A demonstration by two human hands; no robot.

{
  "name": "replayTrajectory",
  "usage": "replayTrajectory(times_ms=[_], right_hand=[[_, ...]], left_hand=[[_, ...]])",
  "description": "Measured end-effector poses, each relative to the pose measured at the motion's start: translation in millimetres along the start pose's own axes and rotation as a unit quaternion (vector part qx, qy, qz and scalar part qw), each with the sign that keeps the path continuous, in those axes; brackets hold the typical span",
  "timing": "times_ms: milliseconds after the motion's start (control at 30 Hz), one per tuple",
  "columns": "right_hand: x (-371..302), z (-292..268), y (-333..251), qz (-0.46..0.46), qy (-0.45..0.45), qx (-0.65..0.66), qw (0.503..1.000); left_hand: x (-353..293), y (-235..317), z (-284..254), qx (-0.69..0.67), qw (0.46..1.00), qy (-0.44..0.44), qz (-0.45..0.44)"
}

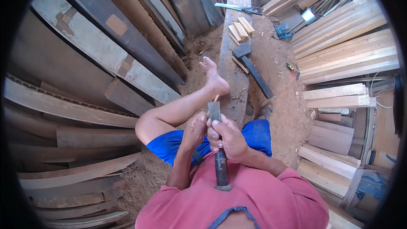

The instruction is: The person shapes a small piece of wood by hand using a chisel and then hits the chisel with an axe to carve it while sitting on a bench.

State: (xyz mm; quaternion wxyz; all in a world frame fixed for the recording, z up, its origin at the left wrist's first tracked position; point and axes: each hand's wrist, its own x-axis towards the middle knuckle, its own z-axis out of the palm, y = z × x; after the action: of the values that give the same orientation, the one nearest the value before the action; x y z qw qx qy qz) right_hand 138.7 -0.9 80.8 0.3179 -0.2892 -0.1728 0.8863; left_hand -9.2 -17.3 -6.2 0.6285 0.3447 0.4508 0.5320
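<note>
My right hand (227,135) is wrapped round a chisel (215,111) just below its broad grey blade. The blade points away from me, and the end of its dark handle rests against the chest of my red shirt. Close beside it, my left hand (196,128) is closed in a pinch on a thin wooden stick (217,98), whose tip shows past the blade. Most of the stick is hidden behind the blade and fingers. Beyond my bare foot, a hammer (256,70) with a dark heavy head and black handle leans across the wooden bench (231,51).
Several pale wood blocks (241,29) and a handsaw (239,8) lie farther along the bench. A blue power tool (282,32) and red-handled tool (291,70) sit on the sawdust-covered ground to the right. Stacked boards (347,59) line the right; dark planks (101,34) lean at left.
</note>
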Motion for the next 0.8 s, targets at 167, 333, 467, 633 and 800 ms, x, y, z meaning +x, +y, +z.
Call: replayTrajectory(times_ms=[167,333,467,633,800], right_hand=[[-25.4,-5.0,-17.8,-0.106,0.041,0.033,0.993],[-26.0,-37.0,-44.1,-0.17,0.074,-0.046,0.982],[-0.4,-41.2,-45.8,-0.136,0.104,-0.181,0.969],[13.5,-40.2,-40.0,-0.175,0.11,-0.29,0.935],[14.1,-58.3,-40.4,-0.219,0.138,-0.347,0.901]], left_hand=[[-38.7,-0.7,-5.3,0.12,0.99,-0.061,0.035],[-53.2,-15.2,-10.0,0.005,0.999,0.011,-0.039],[-25.3,-0.9,4.0,-0.033,0.999,-0.019,0.007],[-12.0,-2.2,17.9,0.033,0.998,-0.05,0.031],[-11.2,3.4,19.5,0.007,0.993,-0.113,-0.031]])
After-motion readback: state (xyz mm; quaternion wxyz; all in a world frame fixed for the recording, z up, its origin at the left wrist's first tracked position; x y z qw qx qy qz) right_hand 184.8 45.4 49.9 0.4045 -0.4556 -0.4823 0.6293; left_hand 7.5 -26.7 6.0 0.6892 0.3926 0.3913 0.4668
